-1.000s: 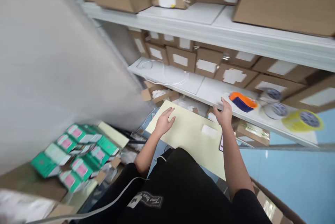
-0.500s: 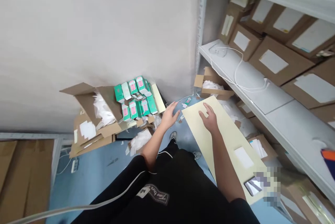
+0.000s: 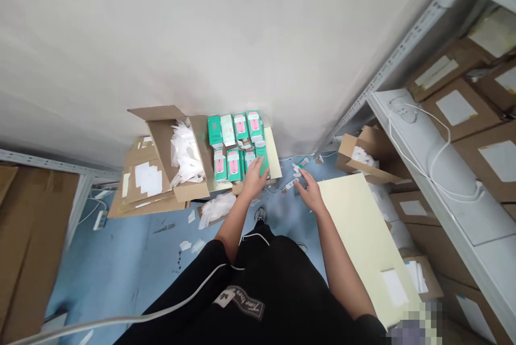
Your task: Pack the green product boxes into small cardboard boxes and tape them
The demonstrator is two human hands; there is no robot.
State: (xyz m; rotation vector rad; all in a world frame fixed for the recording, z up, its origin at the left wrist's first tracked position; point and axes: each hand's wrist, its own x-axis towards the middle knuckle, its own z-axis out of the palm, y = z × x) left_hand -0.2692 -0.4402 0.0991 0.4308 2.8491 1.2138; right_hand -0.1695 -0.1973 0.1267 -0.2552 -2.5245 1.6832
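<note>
My left hand (image 3: 255,177) is stretched out with its fingers spread, holding nothing. In view it overlaps the front right of several small green boxes (image 3: 233,165) with pink fronts; I cannot tell whether it touches them. My right hand (image 3: 309,193) is open and bare too, near the far left corner of a pale yellow board (image 3: 355,216). Left of the green boxes, an open cardboard box (image 3: 159,146) holds crumpled white paper or film (image 3: 186,151).
At right stands a white shelf (image 3: 419,162) with cardboard boxes (image 3: 453,108) and a white cable (image 3: 445,146). White scraps (image 3: 185,245) lie on the blue floor (image 3: 133,253). Another open carton (image 3: 363,151) sits by the shelf. A white stack (image 3: 395,287) lies on the yellow board.
The view has turned left. My left hand has come to the green boxes. My right hand has moved from above the yellow board to beyond its left corner.
</note>
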